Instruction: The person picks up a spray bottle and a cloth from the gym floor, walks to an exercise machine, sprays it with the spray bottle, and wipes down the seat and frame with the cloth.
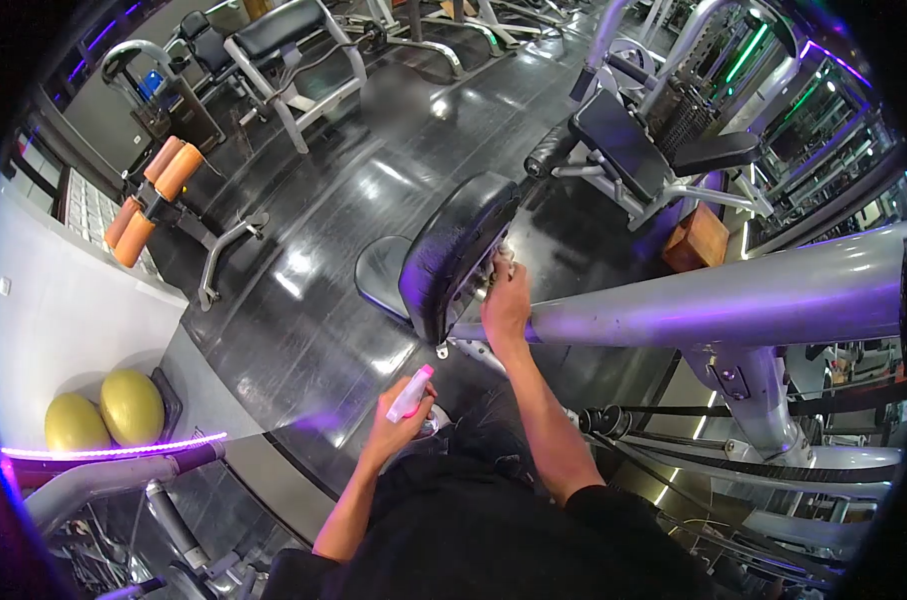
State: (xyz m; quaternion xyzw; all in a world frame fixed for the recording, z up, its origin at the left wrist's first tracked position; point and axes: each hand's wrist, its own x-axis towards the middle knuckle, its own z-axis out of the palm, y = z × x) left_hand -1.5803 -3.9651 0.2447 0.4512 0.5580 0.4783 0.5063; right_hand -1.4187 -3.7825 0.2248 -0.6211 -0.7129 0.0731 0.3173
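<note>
My left hand (398,420) is closed around a small whitish spray bottle (410,394) with pink parts, held low in front of my body. Ahead of it stands a black padded backrest (452,262) of a gym machine, with a black seat pad (382,277) beyond. My right hand (507,303) reaches to the backrest's rear side, fingers curled in against its edge. Something pale shows at those fingertips, too small to make out.
A thick grey machine beam (714,300) runs right from the backrest. Another padded machine (624,140) stands ahead right, near a wooden box (697,240). Orange rollers (177,170) and yellow exercise balls (132,408) are at left. Dark, shiny floor (304,250) lies between.
</note>
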